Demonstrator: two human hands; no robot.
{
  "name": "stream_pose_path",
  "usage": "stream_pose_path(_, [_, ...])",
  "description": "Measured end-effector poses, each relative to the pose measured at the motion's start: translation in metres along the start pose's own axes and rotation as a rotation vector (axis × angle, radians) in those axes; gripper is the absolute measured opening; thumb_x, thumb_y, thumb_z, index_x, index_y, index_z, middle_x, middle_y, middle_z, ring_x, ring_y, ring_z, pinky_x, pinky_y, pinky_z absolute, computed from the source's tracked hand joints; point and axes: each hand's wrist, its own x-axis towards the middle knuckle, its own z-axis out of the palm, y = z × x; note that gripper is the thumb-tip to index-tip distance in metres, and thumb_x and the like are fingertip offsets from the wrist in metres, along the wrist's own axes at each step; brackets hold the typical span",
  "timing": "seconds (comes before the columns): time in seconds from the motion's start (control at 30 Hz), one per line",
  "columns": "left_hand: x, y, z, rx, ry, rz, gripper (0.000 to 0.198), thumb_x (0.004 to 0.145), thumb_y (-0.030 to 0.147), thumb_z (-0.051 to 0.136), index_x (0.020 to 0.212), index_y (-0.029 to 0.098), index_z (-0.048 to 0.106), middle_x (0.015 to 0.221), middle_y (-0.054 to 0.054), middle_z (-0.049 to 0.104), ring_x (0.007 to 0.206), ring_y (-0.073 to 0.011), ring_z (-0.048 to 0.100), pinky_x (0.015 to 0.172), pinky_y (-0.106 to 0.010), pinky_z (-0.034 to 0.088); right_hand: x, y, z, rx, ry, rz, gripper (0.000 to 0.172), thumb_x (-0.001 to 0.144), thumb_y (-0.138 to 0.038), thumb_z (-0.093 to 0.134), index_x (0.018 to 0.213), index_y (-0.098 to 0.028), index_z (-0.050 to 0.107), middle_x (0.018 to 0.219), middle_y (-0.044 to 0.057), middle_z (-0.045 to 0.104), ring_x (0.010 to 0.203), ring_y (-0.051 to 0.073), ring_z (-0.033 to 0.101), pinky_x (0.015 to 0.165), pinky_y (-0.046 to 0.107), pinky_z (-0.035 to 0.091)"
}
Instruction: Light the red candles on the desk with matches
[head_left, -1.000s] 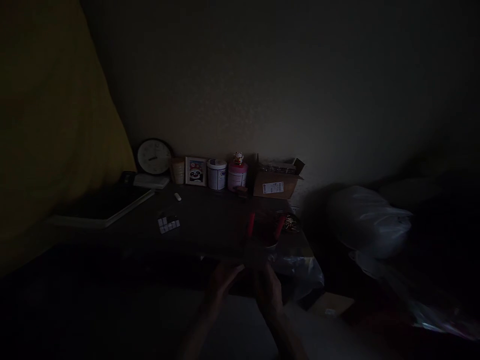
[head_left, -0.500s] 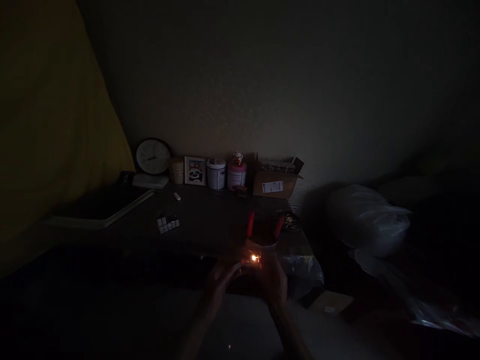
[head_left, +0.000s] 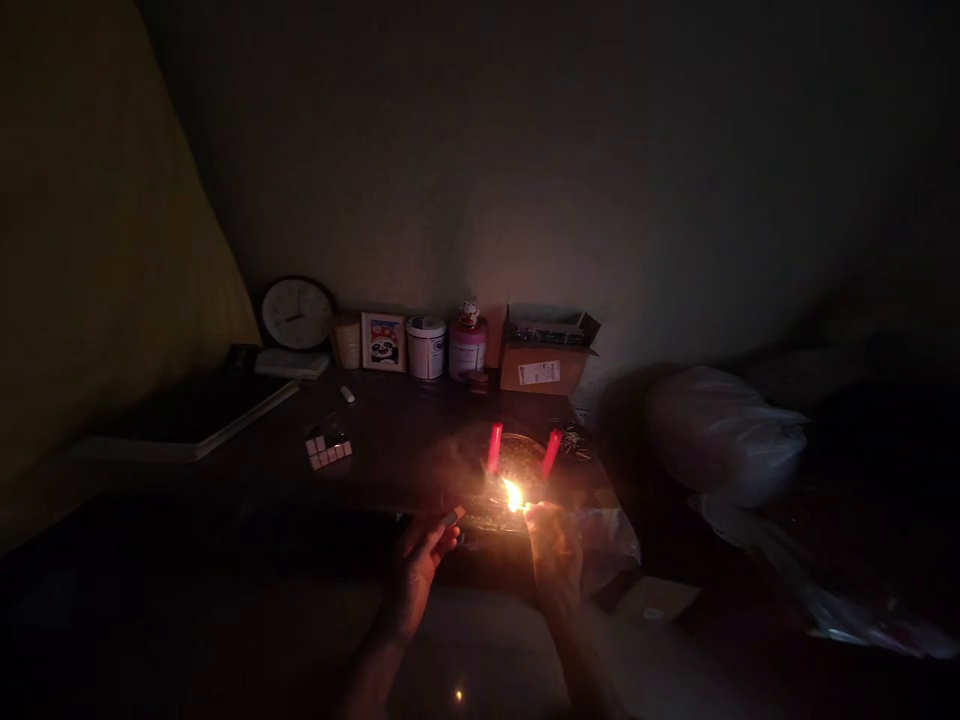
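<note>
Taking the flame as the middle of the dial, a yellow curtain (head_left: 90,270) hangs at ten o'clock, with a round clock (head_left: 298,313) standing nearer in the same direction. A white-squared block (head_left: 328,453) lies on the dark tabletop (head_left: 405,425) close to nine, and a framed panda picture (head_left: 384,342) stands between ten and eleven. At eight o'clock the left hand (head_left: 420,568) has its thumb and fingers nearly together, pinching a small box (head_left: 453,516). A red candle (head_left: 495,449) stands at eleven, close to the flame. In the middle burns a match (head_left: 514,495), its stick mostly lost in glare, gripped by the drawn-together fingertips of the right hand (head_left: 555,555), which lies between four and five. A second red candle (head_left: 552,454) leans slightly between one and two; thin sticks (head_left: 576,440) are heaped at two, and a pale plastic bag (head_left: 724,435) bulges near three.
</note>
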Motion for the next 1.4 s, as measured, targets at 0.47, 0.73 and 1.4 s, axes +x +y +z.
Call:
stream_pose_path(0.47, [0.004, -0.001, 0.000, -0.006, 0.073, -0.031, 0.028, 0.055, 0.032, 0.078, 0.079, 0.018, 0.073, 0.089, -0.007, 0.073, 0.079, -0.0199, 0.065, 0.070, -0.030, 0.050, 0.005, 0.001, -0.013, -0.108, -0.107, 0.012, 0.020, 0.083, -0.035, 0.054, 0.084, -0.018, 0.066, 0.080, 0.004, 0.064, 0.074, 0.018, 0.060, 0.060, 0.027, 0.047])
stream_pose_path(0.73, [0.005, -0.003, -0.001, -0.013, 0.072, -0.022, 0.027, 0.055, 0.030, 0.079, 0.079, 0.018, 0.071, 0.085, -0.003, 0.071, 0.080, -0.0197, 0.065, 0.071, -0.031, 0.051, 0.006, -0.014, -0.017, -0.208, -0.191, -0.113, 0.014, 0.083, -0.029, 0.053, 0.083, -0.021, 0.066, 0.081, 0.003, 0.062, 0.074, 0.017, 0.059, 0.062, 0.027, 0.048])
stream_pose_path(1.4, [0.006, -0.006, -0.004, -0.019, 0.028, -0.028, 0.027, 0.061, 0.032, 0.077, 0.084, 0.019, 0.071, 0.094, -0.003, 0.068, 0.089, -0.0180, 0.063, 0.074, -0.026, 0.052, 0.005, -0.014, -0.014, -0.199, -0.299, -0.154, 0.020, 0.086, -0.026, 0.048, 0.098, -0.022, 0.064, 0.092, 0.005, 0.064, 0.085, 0.019, 0.061, 0.069, 0.027, 0.048])
